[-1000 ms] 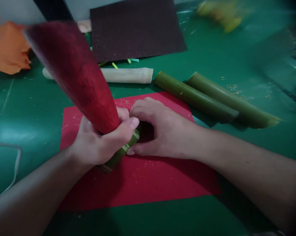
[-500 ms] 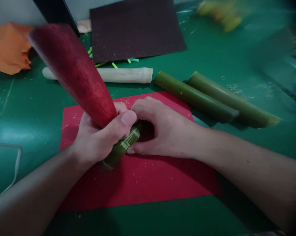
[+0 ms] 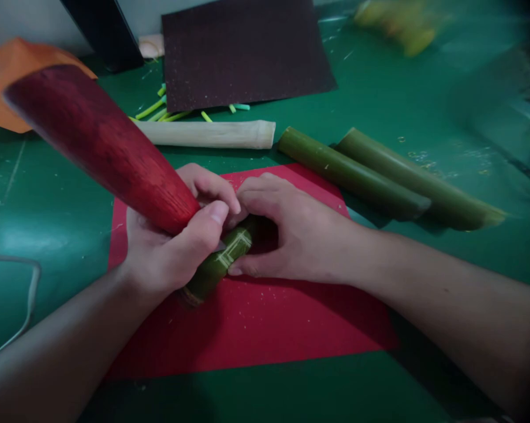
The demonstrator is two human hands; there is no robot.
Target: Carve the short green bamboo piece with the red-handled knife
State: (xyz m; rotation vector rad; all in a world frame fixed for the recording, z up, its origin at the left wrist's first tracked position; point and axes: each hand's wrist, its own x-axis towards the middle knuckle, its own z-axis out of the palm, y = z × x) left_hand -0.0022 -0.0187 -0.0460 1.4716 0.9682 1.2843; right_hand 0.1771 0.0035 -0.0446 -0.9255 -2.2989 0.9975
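My left hand (image 3: pixel 177 235) is closed round the thick red wooden handle of a carving knife (image 3: pixel 110 147). The handle leans up to the left, and a sliver of pale blade shows beside my thumb, at the bamboo. Beneath my hands a short piece of green bamboo (image 3: pixel 210 276) lies slantwise, with pale angular lines cut into its skin. My right hand (image 3: pixel 291 229) grips the bamboo's far end, thumb on the near side and fingers over the top. Part of the bamboo is hidden by my hands. Under it lies a red sheet (image 3: pixel 274 329) sprinkled with small shavings.
Two green bamboo lengths (image 3: pixel 353 170) lie at the right, and a peeled pale bamboo stick (image 3: pixel 216 135) lies behind the red sheet. Farther back are a dark sheet (image 3: pixel 247 56), several yellow-green strips (image 3: pixel 150 108) and orange paper (image 3: pixel 4 88). All rest on a green tabletop (image 3: pixel 49 229).
The knife handle has tipped farther to the left, and my left hand has shifted slightly left with its fingers raised. My right hand and the bamboo have stayed nearly still.
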